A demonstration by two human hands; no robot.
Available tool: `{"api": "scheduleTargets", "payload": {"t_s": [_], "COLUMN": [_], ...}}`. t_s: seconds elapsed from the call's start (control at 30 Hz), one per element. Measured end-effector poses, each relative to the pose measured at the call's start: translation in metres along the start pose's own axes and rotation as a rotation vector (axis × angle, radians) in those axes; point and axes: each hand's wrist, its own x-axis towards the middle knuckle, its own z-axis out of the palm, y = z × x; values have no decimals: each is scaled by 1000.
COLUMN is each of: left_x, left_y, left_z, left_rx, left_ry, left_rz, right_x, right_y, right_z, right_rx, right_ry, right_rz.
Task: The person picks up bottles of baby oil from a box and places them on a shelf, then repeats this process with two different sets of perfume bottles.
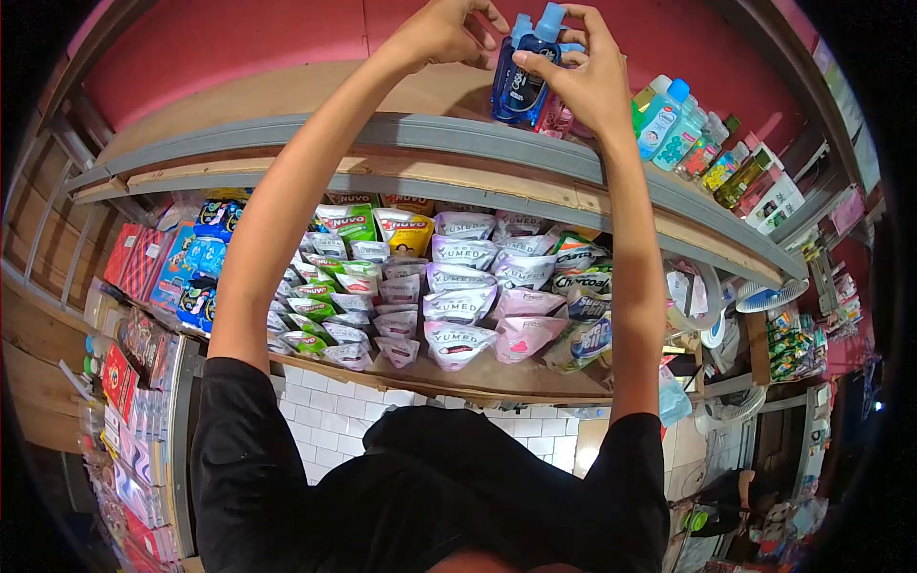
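On the upper shelf stand dark blue bottles with light blue caps, close together and upright. My right hand [594,81] is at the front blue bottle [525,88], its thumb across the bottle's upper front and its fingers curled around the far side near the cap. Just left of the bottles, my left hand [449,33] has its fingers apart and holds nothing. A second blue bottle [503,76] stands partly hidden behind the front one. Below my right hand, a pink bottle [554,116] shows in part.
Right along the upper shelf [401,129] stand a light blue bottle [661,119] and several other bottles. The shelf beneath holds rows of pouches [459,304]. Packs [205,253] fill its left part. A fan [731,409] is at lower right, near another person's arm [745,487].
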Motion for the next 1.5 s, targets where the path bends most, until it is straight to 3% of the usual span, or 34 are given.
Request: {"api": "scheduleTargets", "payload": {"t_s": [0.13, 0.3, 0.5, 0.7, 1.1, 1.5], "left_x": [-1, -7, -4, -4, -5, -16], "left_y": [-18, -9, -11, -11, -10, 1], "left_z": [4, 19, 25, 29, 31, 23], "left_rx": [-210, -117, -35, -4, 68, 182], "left_ry": [-151, -59, -56, -46, -47, -1], "left_rz": [81, -91, -125, -113, -103, -57], "right_x": [7, 14, 23, 22, 17, 1], "right_y": [20, 8, 30, 21, 32, -7], "right_z": [-1, 1, 3, 4, 5, -11], "right_rx": [-117, -389, -486, -459, -523, -385], "right_ry": [-108, -183, -106, -130, -41, 72], "right_rz": [-17, 71, -80, 40, -69, -46]}}
